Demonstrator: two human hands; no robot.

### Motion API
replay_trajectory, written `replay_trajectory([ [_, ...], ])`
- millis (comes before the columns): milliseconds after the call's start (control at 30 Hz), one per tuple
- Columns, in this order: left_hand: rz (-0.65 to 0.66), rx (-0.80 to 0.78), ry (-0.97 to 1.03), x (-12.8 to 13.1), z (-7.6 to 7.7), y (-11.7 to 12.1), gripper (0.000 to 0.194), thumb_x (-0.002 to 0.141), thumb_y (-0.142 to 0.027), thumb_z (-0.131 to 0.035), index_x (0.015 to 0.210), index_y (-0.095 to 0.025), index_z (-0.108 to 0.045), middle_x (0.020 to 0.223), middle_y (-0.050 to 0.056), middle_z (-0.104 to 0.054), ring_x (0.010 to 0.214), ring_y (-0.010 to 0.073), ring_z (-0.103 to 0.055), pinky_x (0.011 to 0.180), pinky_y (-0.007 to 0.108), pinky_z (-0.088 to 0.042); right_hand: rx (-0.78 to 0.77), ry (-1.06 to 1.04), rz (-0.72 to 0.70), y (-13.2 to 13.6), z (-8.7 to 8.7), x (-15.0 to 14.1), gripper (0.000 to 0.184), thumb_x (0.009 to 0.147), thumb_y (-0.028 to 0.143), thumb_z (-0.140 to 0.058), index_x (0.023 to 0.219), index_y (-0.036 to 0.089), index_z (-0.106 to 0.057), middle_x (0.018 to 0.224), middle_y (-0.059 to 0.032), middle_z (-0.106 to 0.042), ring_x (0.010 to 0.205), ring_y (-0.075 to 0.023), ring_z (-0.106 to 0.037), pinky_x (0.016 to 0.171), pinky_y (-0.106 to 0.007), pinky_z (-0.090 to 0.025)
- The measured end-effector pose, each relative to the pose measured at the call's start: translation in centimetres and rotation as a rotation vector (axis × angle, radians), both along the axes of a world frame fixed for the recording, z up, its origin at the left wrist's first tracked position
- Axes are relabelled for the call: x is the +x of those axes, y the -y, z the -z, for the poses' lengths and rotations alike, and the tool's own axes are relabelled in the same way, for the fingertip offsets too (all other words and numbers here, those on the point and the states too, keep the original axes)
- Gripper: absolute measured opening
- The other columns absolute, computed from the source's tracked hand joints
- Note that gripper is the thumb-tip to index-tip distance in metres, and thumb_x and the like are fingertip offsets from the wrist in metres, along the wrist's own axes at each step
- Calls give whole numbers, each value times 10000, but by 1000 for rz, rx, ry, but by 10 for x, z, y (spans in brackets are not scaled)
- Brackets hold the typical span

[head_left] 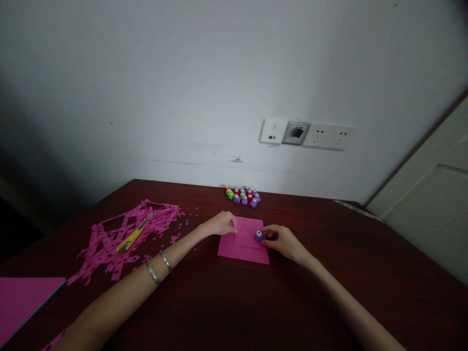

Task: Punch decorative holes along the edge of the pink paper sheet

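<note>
A purple-white plastic punch is pinched by right fingers, pink paper rectangle by left fingers, leftward pink paper scraps already perforated.

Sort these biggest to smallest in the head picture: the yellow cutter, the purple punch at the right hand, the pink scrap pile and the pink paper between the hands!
By space filled in the head view:
1. pink scrap pile
2. pink paper
3. yellow cutter
4. purple punch
</note>
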State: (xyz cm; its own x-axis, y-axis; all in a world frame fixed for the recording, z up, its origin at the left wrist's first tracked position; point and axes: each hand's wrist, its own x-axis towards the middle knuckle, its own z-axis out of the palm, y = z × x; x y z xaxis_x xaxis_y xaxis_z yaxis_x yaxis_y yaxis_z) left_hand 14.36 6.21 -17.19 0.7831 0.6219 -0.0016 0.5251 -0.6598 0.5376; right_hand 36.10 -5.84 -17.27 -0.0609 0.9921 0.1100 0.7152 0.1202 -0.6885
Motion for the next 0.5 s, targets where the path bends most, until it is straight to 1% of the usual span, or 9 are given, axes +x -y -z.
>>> replay_trajectory([
  [167,-31,-54,17,3,7,-2,210,588,-296,-713,720,-140,-664,673,22,-645,598,130,-564,536,213,-386,15,-4,-11,0,3,0,229,673,255,-640,885,183,-689,804,-32,-660,707,-155,-548,648,-257,-419],
  [300,-46,-84,19,4,10,-3,188,578,-292,-717,673,-139,-663,646,19,-639,580,127,-555,524,209,-379,22,1,-12,0,2,0,222,669,261,-644,874,188,-688,817,-30,-666,720,-159,-560,652,-259,-422],
  [400,-50,-108,39,5,9,-2,127,598,-263,-686,638,-143,-670,627,13,-640,579,124,-548,532,209,-374,30,4,-1,0,0,1,223,657,263,-650,865,192,-686,811,-26,-668,732,-165,-566,666,-266,-431],
  [500,-53,-152,59,3,2,-3,125,595,-271,-676,622,-148,-680,599,0,-635,578,119,-536,548,210,-371,29,1,14,0,-4,6,210,647,266,-652,842,195,-685,799,-21,-670,740,-169,-575,689,-274,-442],
])
